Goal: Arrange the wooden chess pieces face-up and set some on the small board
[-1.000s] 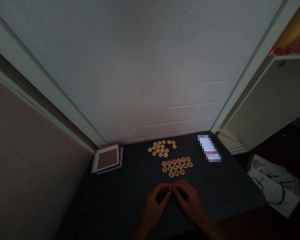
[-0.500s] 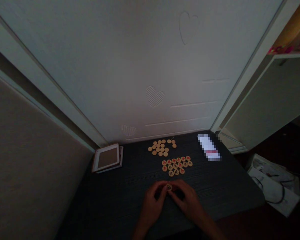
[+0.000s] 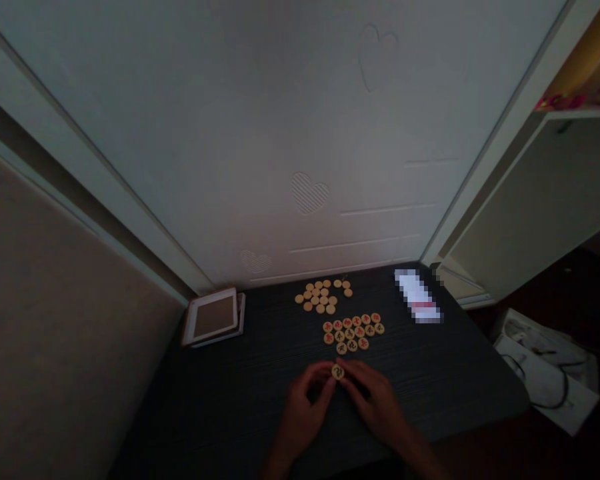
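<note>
Between the fingertips of both hands is one round wooden Chinese chess piece [image 3: 337, 372], its dark character facing up. My left hand [image 3: 307, 397] pinches it from the left, and my right hand [image 3: 373, 393] grips it from the right. Just beyond the hands lie face-up chess pieces [image 3: 352, 332] in three rows, some with red characters and some with dark ones. Farther back, a loose cluster of blank-side-up pieces [image 3: 319, 297] lies near the wall.
Everything rests on a dark table [image 3: 230, 400]. At its back left are stacked picture frames [image 3: 215, 317]; at the back right lies a blurred-out white item [image 3: 417, 297]. A white panel with hearts [image 3: 300, 133] rises behind. White bags [image 3: 547, 373] stand beyond the right edge.
The held chess piece has turned so that its character shows more fully, and it sits slightly higher. Both hands stay almost in place; the other pieces lie as before.
</note>
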The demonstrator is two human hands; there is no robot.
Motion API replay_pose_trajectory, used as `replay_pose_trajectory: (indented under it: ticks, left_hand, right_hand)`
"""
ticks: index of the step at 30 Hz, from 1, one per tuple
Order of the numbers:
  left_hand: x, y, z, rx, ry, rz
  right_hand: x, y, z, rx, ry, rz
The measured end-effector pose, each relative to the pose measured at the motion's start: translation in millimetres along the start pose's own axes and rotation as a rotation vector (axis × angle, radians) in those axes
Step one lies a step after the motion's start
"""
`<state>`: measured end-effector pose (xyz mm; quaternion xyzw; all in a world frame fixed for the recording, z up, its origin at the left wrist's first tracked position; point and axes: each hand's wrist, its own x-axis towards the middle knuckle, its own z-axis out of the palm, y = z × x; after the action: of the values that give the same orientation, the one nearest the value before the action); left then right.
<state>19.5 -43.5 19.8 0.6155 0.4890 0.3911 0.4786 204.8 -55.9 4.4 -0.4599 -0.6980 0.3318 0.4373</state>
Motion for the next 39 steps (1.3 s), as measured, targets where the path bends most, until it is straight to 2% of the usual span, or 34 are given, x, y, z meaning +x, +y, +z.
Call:
replay_pose_trajectory:
  ticks: [4, 14, 23, 29, 34, 39]
  left_hand:
    - [1.4, -4.7, 2.2, -0.026, 0.047, -0.027]
    - [-0.2, 0.6, 1.1, 0.007, 0.017, -0.042]
    - [1.0, -4.7, 2.1, -0.033, 0.037, -0.045]
    - [2.0, -2.2, 2.4, -0.040, 0.062, -0.062]
    - [1.9, 0.4, 1.7, -0.027, 0.050, -0.065]
    - [0.4, 2.2, -0.5, -0.019, 0.012, -0.066]
  right_hand:
    - [-0.3, -1.9, 1.1, -0.015, -0.056, -0.029]
    - [-4.9, 6.5, 7.6, -0.076, 0.060, -0.078]
    - [-4.7, 1.4, 3.9, -0.059, 0.007, -0.130]
    - [-4.5, 5.2, 5.1, -0.083, 0.050, -0.144]
    - [-5.7, 9.2, 6.6, -0.103, 0.088, -0.110]
    - [-4.3, 6.3, 4.7, -0.069, 0.044, -0.136]
